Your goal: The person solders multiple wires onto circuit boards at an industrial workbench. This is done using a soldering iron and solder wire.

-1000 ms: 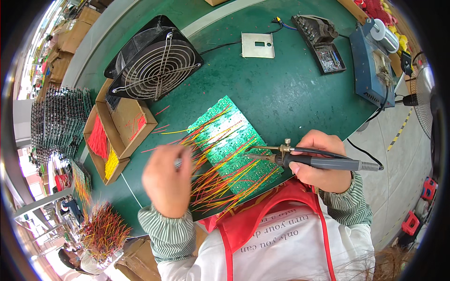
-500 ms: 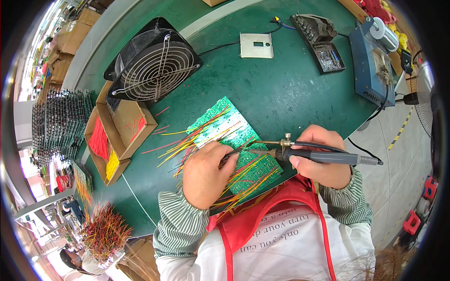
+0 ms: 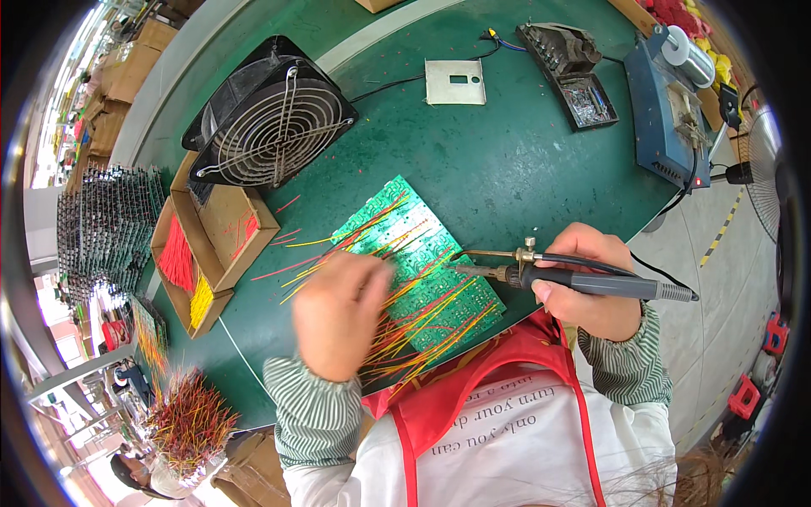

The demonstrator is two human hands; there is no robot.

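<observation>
Circuit board (image 3: 422, 262) beside the table's (image 3: 541, 169) near edge

At the board's three o'clock, the right hand (image 3: 606, 314) is wrapped around a soldering iron (image 3: 585, 280). The left hand (image 3: 342, 317), blurred at eight, overlaps wires (image 3: 414, 331); its grip cannot be told. Beyond, the table stretches to a metal plate (image 3: 448, 93) at twelve, fan (image 3: 283, 135) at ten, blue station (image 3: 659, 127) at two.

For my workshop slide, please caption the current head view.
Right hand holding a soldering iron over a green circuit board; left hand, blurred, near red and yellow wires.
</observation>
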